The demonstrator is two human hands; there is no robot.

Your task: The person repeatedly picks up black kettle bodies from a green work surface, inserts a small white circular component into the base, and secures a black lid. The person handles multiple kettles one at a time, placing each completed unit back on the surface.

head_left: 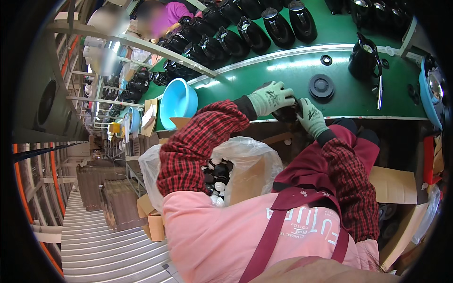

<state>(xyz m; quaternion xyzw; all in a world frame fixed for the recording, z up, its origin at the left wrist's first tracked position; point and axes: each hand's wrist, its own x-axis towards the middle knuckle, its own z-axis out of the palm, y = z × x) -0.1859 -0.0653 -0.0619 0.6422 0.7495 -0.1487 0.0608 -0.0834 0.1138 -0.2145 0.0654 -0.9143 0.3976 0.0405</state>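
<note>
Both my hands wear pale green gloves and meet at the front edge of the green workbench [283,70]. Between them is a dark, glossy, rounded piece [285,114], mostly covered by the gloves, so its exact kind is hidden. My left hand [272,99] curls over its top from the left. Against its right side, my right hand [312,118] is closed with bent fingers. Just beyond my right hand lies a round, dark grey ribbed disc [322,87]. Farther right stands a black jug [363,59] with a handle, and near it a small black ring [326,60] lies flat.
Rows of black jugs [255,35] stand beyond a white rail. A blue basin [178,104] is at the left, another blue tub [430,89] at the right edge. Below my left arm, a plastic-lined carton [255,177] holds black and white caps. A person in purple [175,14] is at the far left.
</note>
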